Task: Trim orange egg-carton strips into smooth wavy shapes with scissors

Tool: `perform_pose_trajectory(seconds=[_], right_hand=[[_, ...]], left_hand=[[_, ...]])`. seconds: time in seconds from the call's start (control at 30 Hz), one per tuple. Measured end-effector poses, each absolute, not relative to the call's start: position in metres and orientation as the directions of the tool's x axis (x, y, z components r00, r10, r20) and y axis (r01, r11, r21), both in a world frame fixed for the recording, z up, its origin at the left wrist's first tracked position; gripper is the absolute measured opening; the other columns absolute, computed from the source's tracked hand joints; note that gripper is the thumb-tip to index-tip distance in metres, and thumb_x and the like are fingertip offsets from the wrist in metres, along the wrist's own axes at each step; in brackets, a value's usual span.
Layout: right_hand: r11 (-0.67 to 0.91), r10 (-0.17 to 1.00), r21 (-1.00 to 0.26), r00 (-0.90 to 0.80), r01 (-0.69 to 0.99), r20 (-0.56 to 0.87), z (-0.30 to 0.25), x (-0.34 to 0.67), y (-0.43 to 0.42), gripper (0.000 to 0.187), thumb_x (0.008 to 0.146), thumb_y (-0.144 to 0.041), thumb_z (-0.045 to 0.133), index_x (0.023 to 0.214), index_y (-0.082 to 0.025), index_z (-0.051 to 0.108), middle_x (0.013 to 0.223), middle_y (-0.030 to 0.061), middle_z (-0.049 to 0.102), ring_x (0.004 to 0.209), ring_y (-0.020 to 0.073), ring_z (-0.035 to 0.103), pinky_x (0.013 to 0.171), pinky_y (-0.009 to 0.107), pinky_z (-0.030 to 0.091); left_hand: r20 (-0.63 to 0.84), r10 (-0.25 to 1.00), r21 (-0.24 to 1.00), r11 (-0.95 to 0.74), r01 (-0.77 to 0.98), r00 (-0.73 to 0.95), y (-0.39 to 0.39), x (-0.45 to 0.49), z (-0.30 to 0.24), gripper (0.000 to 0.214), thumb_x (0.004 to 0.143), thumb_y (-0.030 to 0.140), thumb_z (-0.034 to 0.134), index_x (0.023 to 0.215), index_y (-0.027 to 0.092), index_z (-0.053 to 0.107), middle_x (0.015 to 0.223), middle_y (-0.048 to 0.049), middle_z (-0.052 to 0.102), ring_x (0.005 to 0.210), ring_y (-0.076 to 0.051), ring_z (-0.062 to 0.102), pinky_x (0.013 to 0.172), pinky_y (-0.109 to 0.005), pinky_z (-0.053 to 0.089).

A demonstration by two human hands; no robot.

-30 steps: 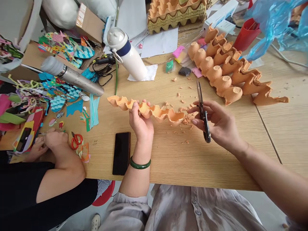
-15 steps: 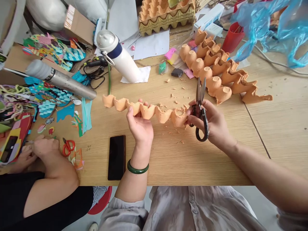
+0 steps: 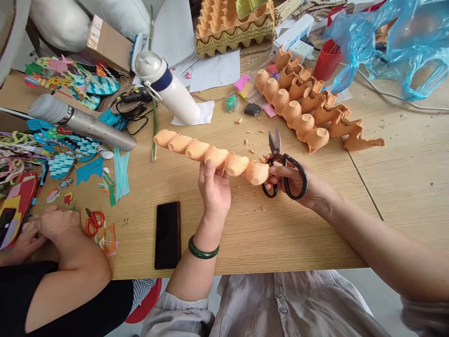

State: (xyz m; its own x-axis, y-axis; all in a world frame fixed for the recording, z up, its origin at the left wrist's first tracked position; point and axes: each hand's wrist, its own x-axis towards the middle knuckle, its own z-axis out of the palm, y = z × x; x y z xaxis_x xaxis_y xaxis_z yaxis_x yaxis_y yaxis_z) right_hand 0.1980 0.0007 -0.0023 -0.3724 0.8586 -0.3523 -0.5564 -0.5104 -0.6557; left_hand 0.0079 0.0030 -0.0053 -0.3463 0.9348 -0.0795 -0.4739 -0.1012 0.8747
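My left hand [image 3: 214, 192] holds an orange egg carton strip [image 3: 197, 150] from below, thumb on its near side. The row of cups is tilted so that the rounded bottoms face me. At the strip's right end is my right hand [image 3: 298, 180], closed around black-handled scissors [image 3: 277, 154] whose blades point up and are slightly parted. Its fingertips also touch the last cup. More cut egg carton strips [image 3: 292, 111] lie side by side on the table to the upper right. Small orange scraps are scattered under and beyond the held strip.
A black phone [image 3: 167, 235] lies left of my forearm. A white bottle [image 3: 171, 89], a steel flask [image 3: 87, 124] and stacked egg trays [image 3: 233, 35] stand farther off. At left, a co-worker's hands [image 3: 58, 222] rest near red scissors [image 3: 94, 221]. A blue plastic bag [image 3: 396, 51] lies upper right.
The strip has been rolled so its cup bottoms now face me instead of its open edge. The scissors have tilted left and dropped slightly, with my right hand still at the strip's end.
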Motion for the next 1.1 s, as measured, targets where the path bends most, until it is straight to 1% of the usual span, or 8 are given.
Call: perform_pose_trajectory(seconds=[0.17, 0.27, 0.43, 0.53, 0.63, 0.77, 0.97, 1.1], right_hand=[[-0.539, 0.839, -0.68, -0.388, -0.498, -0.381, -0.003, 0.197, -0.003, 0.055, 0.065, -0.023, 0.089, 0.112, -0.02, 0.06, 0.066, -0.0073, 0.058, 0.061, 0.0105, 0.057, 0.059, 0.027, 0.054], [-0.509, 0.851, -0.734, -0.387, -0.45, -0.353, 0.0, 0.195, -0.007, 0.056, 0.067, -0.028, 0.089, 0.114, -0.021, 0.06, 0.068, -0.0062, 0.06, 0.061, 0.0121, 0.058, 0.057, 0.027, 0.051], [-0.333, 0.912, -0.919, -0.32, -0.211, -0.257, 0.018, 0.198, -0.008, 0.05, 0.071, -0.039, 0.089, 0.108, -0.02, 0.062, 0.075, -0.0037, 0.062, 0.065, 0.0118, 0.058, 0.061, 0.027, 0.049], [-0.221, 0.915, -0.972, -0.36, -0.077, -0.179, 0.027, 0.204, -0.007, 0.048, 0.075, -0.051, 0.085, 0.103, -0.019, 0.062, 0.078, -0.0026, 0.058, 0.067, 0.0114, 0.055, 0.06, 0.026, 0.049], [-0.206, 0.852, -0.978, -0.496, -0.02, -0.169, 0.029, 0.209, -0.008, 0.049, 0.084, -0.064, 0.072, 0.098, -0.019, 0.062, 0.069, -0.0034, 0.049, 0.06, 0.0108, 0.049, 0.052, 0.025, 0.044], [-0.184, 0.771, -0.983, -0.617, 0.016, -0.155, 0.027, 0.21, -0.011, 0.052, 0.088, -0.069, 0.064, 0.094, -0.018, 0.062, 0.065, -0.0042, 0.044, 0.055, 0.0102, 0.044, 0.047, 0.024, 0.039], [-0.189, 0.735, -0.98, -0.654, 0.056, -0.179, 0.027, 0.208, -0.012, 0.059, 0.086, -0.072, 0.063, 0.104, -0.016, 0.067, 0.062, -0.0046, 0.047, 0.051, 0.0098, 0.042, 0.045, 0.025, 0.034], [-0.168, 0.728, -0.984, -0.664, 0.063, -0.167, 0.027, 0.209, -0.011, 0.057, 0.088, -0.071, 0.062, 0.101, -0.016, 0.066, 0.059, -0.0053, 0.045, 0.049, 0.0093, 0.04, 0.044, 0.025, 0.032]], left_hand=[[-0.072, 0.931, 0.876, -0.113, -0.469, -0.358, 0.002, 0.014, -0.007, 0.041, 0.071, 0.032, 0.089, 0.106, 0.028, 0.07, 0.113, 0.0003, 0.071, 0.107, -0.016, 0.068, 0.096, -0.031, 0.055], [-0.104, 0.926, 0.885, -0.081, -0.459, -0.363, 0.003, 0.013, -0.006, 0.038, 0.069, 0.029, 0.088, 0.102, 0.026, 0.069, 0.108, 0.0001, 0.071, 0.104, -0.017, 0.069, 0.094, -0.032, 0.055], [-0.116, 0.915, 0.887, -0.081, -0.456, -0.387, 0.007, 0.005, -0.003, 0.033, 0.07, 0.031, 0.086, 0.098, 0.024, 0.07, 0.102, 0.0012, 0.071, 0.101, -0.016, 0.07, 0.094, -0.031, 0.054], [-0.142, 0.896, 0.867, -0.092, -0.489, -0.42, 0.01, -0.001, -0.001, 0.032, 0.07, 0.03, 0.085, 0.098, 0.024, 0.071, 0.101, 0.0007, 0.071, 0.098, -0.015, 0.07, 0.092, -0.03, 0.055], [-0.173, 0.873, 0.863, -0.088, -0.497, -0.456, 0.013, -0.005, 0.0, 0.031, 0.071, 0.03, 0.084, 0.098, 0.025, 0.071, 0.102, 0.0009, 0.072, 0.1, -0.015, 0.069, 0.092, -0.028, 0.055], [-0.162, 0.864, 0.864, -0.11, -0.491, -0.477, 0.015, -0.008, 0.001, 0.03, 0.071, 0.027, 0.082, 0.099, 0.027, 0.071, 0.106, 0.0016, 0.073, 0.105, -0.015, 0.069, 0.095, -0.027, 0.053], [-0.156, 0.866, 0.854, -0.124, -0.506, -0.475, 0.016, -0.008, 0.002, 0.031, 0.07, 0.025, 0.083, 0.1, 0.027, 0.072, 0.103, 0.0026, 0.072, 0.1, -0.014, 0.069, 0.093, -0.026, 0.053], [-0.214, 0.844, 0.852, -0.085, -0.516, -0.492, 0.016, -0.008, 0.001, 0.027, 0.071, 0.026, 0.083, 0.095, 0.024, 0.072, 0.101, 0.0012, 0.072, 0.099, -0.014, 0.069, 0.093, -0.027, 0.054]])
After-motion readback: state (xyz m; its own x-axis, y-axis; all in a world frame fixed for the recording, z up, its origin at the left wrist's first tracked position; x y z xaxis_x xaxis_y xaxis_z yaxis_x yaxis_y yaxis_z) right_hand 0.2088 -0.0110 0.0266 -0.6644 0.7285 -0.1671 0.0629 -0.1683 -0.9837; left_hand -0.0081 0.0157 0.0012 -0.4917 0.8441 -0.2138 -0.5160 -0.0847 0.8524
